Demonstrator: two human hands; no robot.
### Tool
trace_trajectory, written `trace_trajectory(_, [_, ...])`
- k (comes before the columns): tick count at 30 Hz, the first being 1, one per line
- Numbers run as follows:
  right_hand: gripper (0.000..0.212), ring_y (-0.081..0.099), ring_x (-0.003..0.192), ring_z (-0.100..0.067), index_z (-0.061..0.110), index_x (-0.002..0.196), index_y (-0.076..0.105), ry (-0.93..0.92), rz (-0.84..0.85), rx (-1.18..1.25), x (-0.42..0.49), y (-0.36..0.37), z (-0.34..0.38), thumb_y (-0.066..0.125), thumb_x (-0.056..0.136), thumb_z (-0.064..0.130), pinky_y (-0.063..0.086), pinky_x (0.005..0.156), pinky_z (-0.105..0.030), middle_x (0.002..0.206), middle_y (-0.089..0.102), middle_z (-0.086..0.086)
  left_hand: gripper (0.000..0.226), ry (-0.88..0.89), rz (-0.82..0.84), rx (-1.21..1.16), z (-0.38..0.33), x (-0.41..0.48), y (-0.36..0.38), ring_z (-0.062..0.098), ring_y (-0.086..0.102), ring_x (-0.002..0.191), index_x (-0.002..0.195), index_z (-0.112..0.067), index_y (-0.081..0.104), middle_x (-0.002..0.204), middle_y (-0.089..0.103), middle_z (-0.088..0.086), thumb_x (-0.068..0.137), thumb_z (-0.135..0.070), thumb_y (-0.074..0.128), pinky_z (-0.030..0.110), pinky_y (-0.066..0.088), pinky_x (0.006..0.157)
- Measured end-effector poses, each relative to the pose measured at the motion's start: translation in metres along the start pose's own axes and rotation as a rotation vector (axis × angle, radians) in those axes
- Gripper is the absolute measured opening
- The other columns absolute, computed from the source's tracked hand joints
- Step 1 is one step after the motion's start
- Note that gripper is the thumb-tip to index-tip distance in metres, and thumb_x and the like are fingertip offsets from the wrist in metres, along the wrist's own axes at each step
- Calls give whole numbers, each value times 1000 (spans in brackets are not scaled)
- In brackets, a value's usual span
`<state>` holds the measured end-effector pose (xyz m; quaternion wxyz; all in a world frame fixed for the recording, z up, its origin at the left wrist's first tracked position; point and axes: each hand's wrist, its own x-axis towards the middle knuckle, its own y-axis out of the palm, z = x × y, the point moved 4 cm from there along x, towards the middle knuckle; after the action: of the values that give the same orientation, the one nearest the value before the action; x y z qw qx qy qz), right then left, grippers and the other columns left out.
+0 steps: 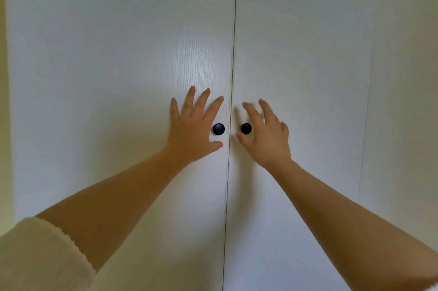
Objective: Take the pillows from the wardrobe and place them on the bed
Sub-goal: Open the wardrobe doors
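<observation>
A white wardrobe fills the view, its left door (118, 77) and right door (308, 65) both closed along a thin middle seam. Each door carries a round black knob: the left knob (218, 129) and the right knob (246, 128). My left hand (193, 130) is spread wide just left of its knob, fingers apart, thumb below the knob. My right hand (265, 135) hovers at the right knob, fingers curved and apart, partly covering it, holding nothing. No pillows or bed show; the doors hide the inside.
A pale yellowish wall strip (3, 124) runs along the far left edge. A faint vertical line (366, 113) marks another panel edge on the right. A cream sleeve (40, 257) covers my left upper arm.
</observation>
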<state>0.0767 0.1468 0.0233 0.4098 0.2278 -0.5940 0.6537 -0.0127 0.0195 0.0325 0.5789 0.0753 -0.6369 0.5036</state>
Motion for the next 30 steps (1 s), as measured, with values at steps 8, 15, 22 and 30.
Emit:
trace_trajectory(8, [25, 55, 95, -29, 9, 114, 55, 4, -77, 133, 7, 11, 4, 52, 91, 18, 50, 83, -39, 110, 52, -14, 91, 8, -37, 47, -1, -2, 7, 36, -8, 145, 148, -30, 9, 159, -1, 7, 78, -58, 59, 60, -4, 112])
trace_trajectory(15, [9, 49, 81, -27, 4, 96, 51, 39, -64, 212, 7, 15, 2, 47, 92, 11, 43, 73, -39, 86, 47, -8, 86, 31, -61, 10, -4, -8, 2, 36, -3, 145, 147, -29, 19, 159, 8, 7, 77, -53, 63, 58, -5, 112])
trace_trajectory(22, [2, 52, 84, -24, 16, 90, 45, 90, 3, 261, -1, -3, 1, 46, 92, 16, 41, 82, -41, 91, 51, -1, 60, -35, -199, -363, -13, -18, -16, 44, 23, 139, 134, -10, 47, 144, 42, 20, 77, -25, 58, 59, 21, 110])
trace_trajectory(30, [3, 52, 76, -16, 17, 87, 50, 90, -59, 431, -37, -54, -5, 52, 87, 15, 46, 78, -34, 80, 53, 7, 46, -142, -232, -784, -40, -31, -47, 24, 15, 145, 136, -12, 44, 150, 36, 8, 90, -11, 49, 26, 16, 111])
